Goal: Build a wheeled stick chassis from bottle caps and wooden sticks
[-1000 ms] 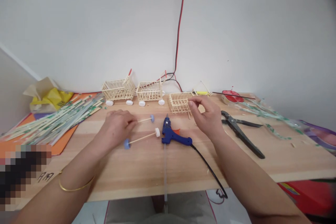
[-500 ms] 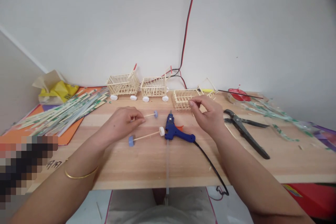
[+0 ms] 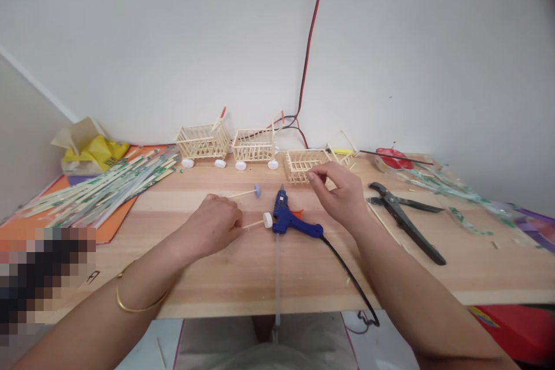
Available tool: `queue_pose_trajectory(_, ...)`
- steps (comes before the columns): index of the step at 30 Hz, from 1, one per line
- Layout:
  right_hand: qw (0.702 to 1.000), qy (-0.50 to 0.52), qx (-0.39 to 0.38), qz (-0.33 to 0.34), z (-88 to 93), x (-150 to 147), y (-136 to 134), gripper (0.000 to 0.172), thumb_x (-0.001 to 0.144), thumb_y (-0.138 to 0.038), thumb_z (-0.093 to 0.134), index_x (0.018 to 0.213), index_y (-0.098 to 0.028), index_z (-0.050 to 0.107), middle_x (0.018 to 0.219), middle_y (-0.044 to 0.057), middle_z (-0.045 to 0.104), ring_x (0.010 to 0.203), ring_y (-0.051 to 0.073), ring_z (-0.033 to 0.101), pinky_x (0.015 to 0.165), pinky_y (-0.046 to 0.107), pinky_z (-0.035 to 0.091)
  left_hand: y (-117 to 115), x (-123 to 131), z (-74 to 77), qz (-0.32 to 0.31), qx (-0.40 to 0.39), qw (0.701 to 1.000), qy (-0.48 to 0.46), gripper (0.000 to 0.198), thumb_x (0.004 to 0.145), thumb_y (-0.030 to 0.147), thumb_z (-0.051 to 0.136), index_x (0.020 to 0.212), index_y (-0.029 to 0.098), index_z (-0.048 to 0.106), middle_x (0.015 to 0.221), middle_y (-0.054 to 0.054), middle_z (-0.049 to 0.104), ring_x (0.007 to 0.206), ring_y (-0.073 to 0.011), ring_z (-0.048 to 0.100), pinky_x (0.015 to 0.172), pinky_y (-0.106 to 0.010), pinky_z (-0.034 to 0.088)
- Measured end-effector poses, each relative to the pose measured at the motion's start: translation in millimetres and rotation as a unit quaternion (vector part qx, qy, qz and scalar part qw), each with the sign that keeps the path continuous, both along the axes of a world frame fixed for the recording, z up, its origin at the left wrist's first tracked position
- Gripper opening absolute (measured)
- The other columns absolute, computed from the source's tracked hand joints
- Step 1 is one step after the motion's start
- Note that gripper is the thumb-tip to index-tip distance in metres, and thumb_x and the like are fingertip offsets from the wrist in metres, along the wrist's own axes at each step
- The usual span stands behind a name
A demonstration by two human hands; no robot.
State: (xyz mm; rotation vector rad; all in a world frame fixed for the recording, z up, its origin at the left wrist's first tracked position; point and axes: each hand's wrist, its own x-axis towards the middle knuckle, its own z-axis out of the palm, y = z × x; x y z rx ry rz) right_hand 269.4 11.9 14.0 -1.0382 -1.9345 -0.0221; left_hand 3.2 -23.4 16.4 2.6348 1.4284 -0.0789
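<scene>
My left hand (image 3: 212, 224) lies curled over a stick axle with a white wheel (image 3: 267, 219) showing at its right end; the other end is hidden under the fingers. A second stick axle with a blue wheel (image 3: 256, 189) lies just behind the hand. My right hand (image 3: 337, 192) hovers above the table with thumb and forefinger pinched at the front edge of an unwheeled stick basket (image 3: 303, 164). A blue glue gun (image 3: 292, 222) lies between the two hands, its black cord (image 3: 351, 283) running off the front edge.
Two finished stick carts with white wheels (image 3: 203, 143) (image 3: 255, 148) stand at the back by the wall. A heap of wrapped sticks (image 3: 99, 191) lies on orange paper at left. Black pliers (image 3: 405, 217) rest at right, with plastic wrappers (image 3: 451, 193) beyond. A red-black cable (image 3: 310, 40) hangs down the wall.
My left hand left the blue-wheeled axle and came forward onto the white-wheeled one, covering its blue end. My right hand shifted slightly left along the basket's front.
</scene>
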Motion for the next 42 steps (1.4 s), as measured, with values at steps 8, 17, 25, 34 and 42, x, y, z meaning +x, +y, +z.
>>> queue_pose_trajectory(8,1.0,-0.016,-0.012,0.003,-4.5,-1.3,1.6,0.015,0.088,-0.026,0.051,0.08,-0.019,0.061,0.068,0.002,0.061,0.064,0.014,0.054,0.064,0.028,0.04,5.6,-13.2,17.7,0.028,-0.051,0.993,-0.104,0.021,0.077,0.026,0.049,0.063,0.019,0.063,0.069,-0.003,0.066,0.065,-0.0158,0.058,0.062,-0.027,0.035)
queue_pose_trajectory(17,0.983,-0.103,-0.064,0.137,-13.5,-29.4,0.6,0.016,0.091,-0.026,0.049,0.094,-0.018,0.063,0.085,0.006,0.067,0.079,0.016,0.059,0.075,0.03,0.041,39.6,-76.7,26.6,0.297,-0.015,0.94,-0.167,0.026,0.071,0.042,0.053,0.061,0.018,0.058,0.052,0.002,0.052,0.051,-0.0118,0.046,0.049,-0.023,0.027)
queue_pose_trajectory(25,0.914,-0.34,-0.1,0.197,-0.7,-92.7,21.7,0.017,0.089,-0.02,0.053,0.101,-0.015,0.064,0.097,0.01,0.067,0.094,0.021,0.058,0.08,0.034,0.034,51.3,-73.5,7.8,0.278,-0.011,0.954,-0.111,0.029,0.069,0.04,0.053,0.051,0.018,0.049,0.048,0.001,0.047,0.047,-0.0112,0.038,0.05,-0.026,0.021)
queue_pose_trajectory(34,0.872,-0.449,-0.057,0.189,-15.5,-120.5,40.4,0.014,0.086,-0.011,0.048,0.088,-0.015,0.061,0.088,0.008,0.065,0.08,0.02,0.055,0.073,0.033,0.026,45.6,-62.1,6.7,0.288,-0.005,0.95,-0.12,0.028,0.069,0.039,0.051,0.051,0.018,0.049,0.049,0.0,0.045,0.048,-0.0119,0.037,0.049,-0.027,0.02)
queue_pose_trajectory(42,0.886,-0.418,-0.038,0.197,-12.0,-110.2,35.8,0.017,0.09,-0.015,0.045,0.089,-0.017,0.063,0.086,0.006,0.065,0.079,0.018,0.053,0.074,0.034,0.024,43.8,-61.1,8.2,0.281,-0.063,0.939,-0.19,0.023,0.063,0.032,0.052,0.048,0.018,0.041,0.048,0.003,0.035,0.048,-0.01,0.031,0.049,-0.026,0.019)
